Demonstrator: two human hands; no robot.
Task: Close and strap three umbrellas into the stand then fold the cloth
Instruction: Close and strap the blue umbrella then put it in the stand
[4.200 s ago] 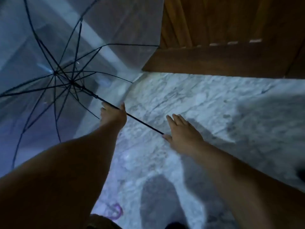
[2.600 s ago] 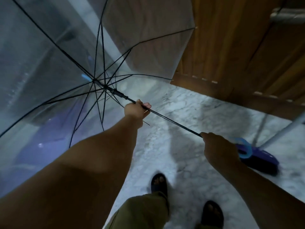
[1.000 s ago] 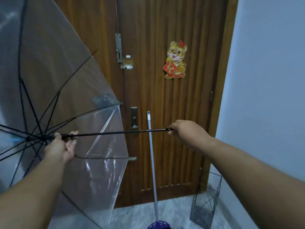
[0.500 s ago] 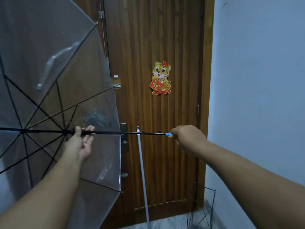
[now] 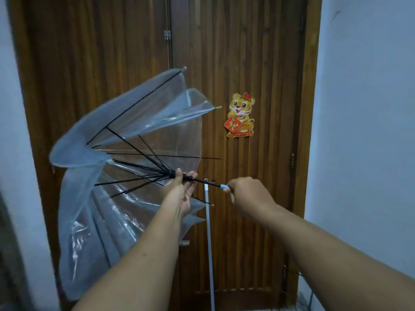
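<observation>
A transparent plastic umbrella with black metal ribs [image 5: 125, 176] is being held out level in front of a dark wooden slatted door [image 5: 247, 63], its canopy half collapsed and sagging in loose folds. The black sliding collar on its shaft is being gripped by the left hand [image 5: 179, 189], fingers wrapped around it where the ribs meet. The light-blue handle end is being clenched in the right hand [image 5: 247, 194], only a short length of bare shaft showing between the two hands.

The closing of this umbrella is judged to be only partly done: the ribs are not yet lying against the shaft, and no strap is being fastened. No closed umbrella, no stand and no cloth are being shown clearly, so the strapping, the stowing, the other umbrellas and the folding are all judged to be left.

A pale mop pole [image 5: 210, 254] is being leaned upright against the door, and a yellow cartoon tiger sticker [image 5: 241, 115] is being displayed above it.
</observation>
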